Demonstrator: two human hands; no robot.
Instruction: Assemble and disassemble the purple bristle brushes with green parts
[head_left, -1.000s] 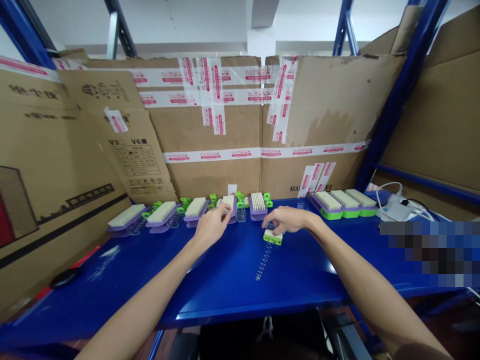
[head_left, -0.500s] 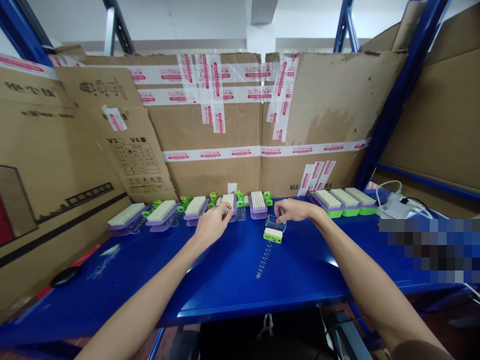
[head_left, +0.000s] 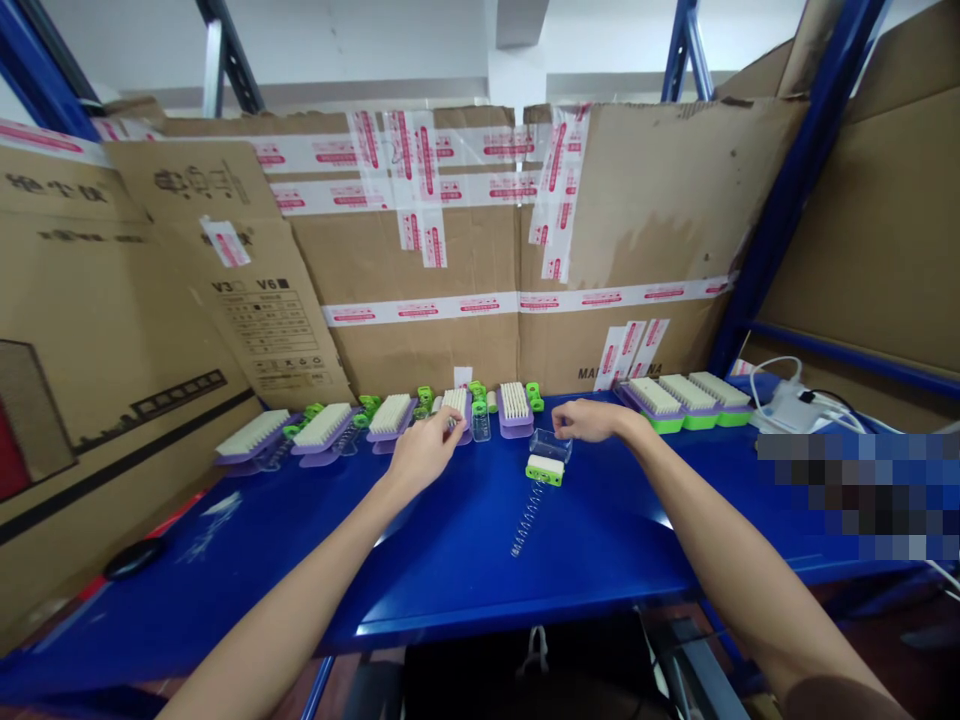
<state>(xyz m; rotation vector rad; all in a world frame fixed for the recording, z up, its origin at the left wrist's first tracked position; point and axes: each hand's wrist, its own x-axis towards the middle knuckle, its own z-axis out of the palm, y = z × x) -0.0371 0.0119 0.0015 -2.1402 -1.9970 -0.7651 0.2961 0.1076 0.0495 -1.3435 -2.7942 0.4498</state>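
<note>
My left hand [head_left: 426, 447] is closed, fingers curled, just in front of a purple-backed brush [head_left: 455, 402] with cream bristles. What it holds, if anything, is hidden. My right hand [head_left: 590, 420] is closed too, its fingertips at the edge of a clear plastic case [head_left: 551, 445]; I cannot tell whether they grip it. Just in front of that case lies a green and white block [head_left: 544, 469]. From the block a thin metal coil spring [head_left: 528, 520] stretches towards the table's front edge. Behind, left of my right hand, stands another purple brush [head_left: 514, 403] with a green clip [head_left: 533, 397] beside it.
More purple brushes [head_left: 325, 428] with green clips and clear parts line the blue table's back left. Several brushes on green bases [head_left: 701, 418] stand at the right, near a white power strip [head_left: 791, 408] with cables. Cardboard walls [head_left: 420, 350] enclose the back and sides.
My right hand has shifted very slightly at the clear case. My left hand, the spring and the block stay almost where they were; the whole view moves a little.
</note>
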